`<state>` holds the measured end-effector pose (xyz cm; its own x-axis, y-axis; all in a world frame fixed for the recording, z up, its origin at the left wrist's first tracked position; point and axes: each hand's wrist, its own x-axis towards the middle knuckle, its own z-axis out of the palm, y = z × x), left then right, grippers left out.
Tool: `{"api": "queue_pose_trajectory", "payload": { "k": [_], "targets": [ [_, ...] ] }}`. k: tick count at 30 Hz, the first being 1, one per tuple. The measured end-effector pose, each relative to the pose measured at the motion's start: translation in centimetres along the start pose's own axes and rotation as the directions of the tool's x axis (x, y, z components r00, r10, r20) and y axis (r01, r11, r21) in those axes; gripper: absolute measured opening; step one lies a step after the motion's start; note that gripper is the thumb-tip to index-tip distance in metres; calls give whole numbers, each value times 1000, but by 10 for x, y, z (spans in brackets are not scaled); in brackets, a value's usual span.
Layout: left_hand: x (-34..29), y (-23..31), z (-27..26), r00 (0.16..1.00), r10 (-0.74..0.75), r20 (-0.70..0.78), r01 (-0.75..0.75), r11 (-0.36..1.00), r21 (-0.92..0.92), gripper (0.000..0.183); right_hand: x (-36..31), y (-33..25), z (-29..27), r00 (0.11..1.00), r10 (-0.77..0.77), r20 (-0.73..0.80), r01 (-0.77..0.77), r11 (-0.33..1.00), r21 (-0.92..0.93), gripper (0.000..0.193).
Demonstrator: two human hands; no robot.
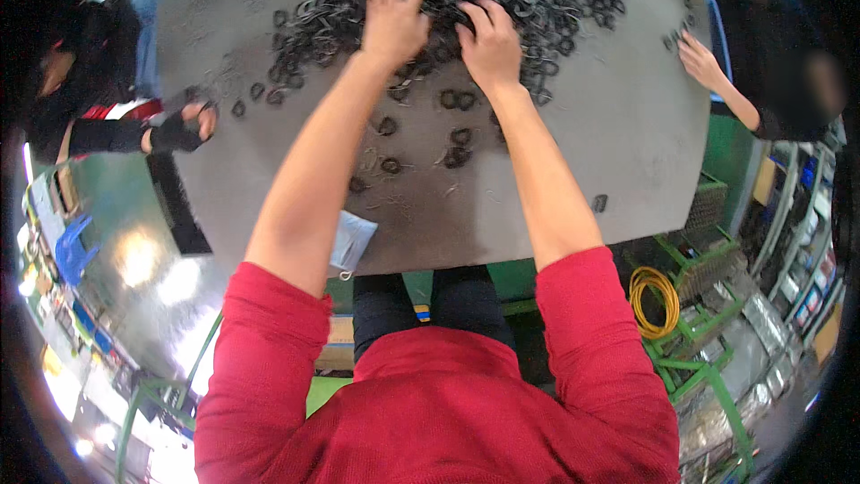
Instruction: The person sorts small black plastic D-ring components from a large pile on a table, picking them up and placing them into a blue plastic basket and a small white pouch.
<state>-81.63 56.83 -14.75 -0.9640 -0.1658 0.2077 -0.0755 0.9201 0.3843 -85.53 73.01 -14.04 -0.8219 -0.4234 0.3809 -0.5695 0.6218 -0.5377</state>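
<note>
A big heap of small black rings (555,0) covers the far part of a grey table (627,152). My left hand (396,25) lies on the near side of the heap, its fingers spread apart over the rings. Beside it, my right hand (493,43) rests on the heap with bent, parted fingers; I see nothing gripped in it. Both arms reach far forward across the table. Between my forearms, several loose black rings (391,165) are scattered on the tabletop, with thin dark scraps around them. What lies directly under my fingertips is hidden.
A pale blue face mask (353,240) lies at the table's near edge. At the left, a co-worker's dark-gloved hand (184,128) is by the table edge. Another co-worker's hands (700,61) rest at the right edge. A coiled yellow hose (654,303) hangs below right.
</note>
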Motion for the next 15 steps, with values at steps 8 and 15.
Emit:
{"api": "queue_pose_trajectory", "payload": {
  "k": [8, 15],
  "targets": [
    [-23, 19, -83, 984, -35, 177, 58, 991, -122, 37, -38, 14, -122, 971, 140, -195, -145, 989, -15, 22],
    [-146, 73, -109, 918, -52, 394, 152, 961, -229, 33, -225, 194, -240, 459, 677, -576, -886, 303, -350, 63]
  ]
}}
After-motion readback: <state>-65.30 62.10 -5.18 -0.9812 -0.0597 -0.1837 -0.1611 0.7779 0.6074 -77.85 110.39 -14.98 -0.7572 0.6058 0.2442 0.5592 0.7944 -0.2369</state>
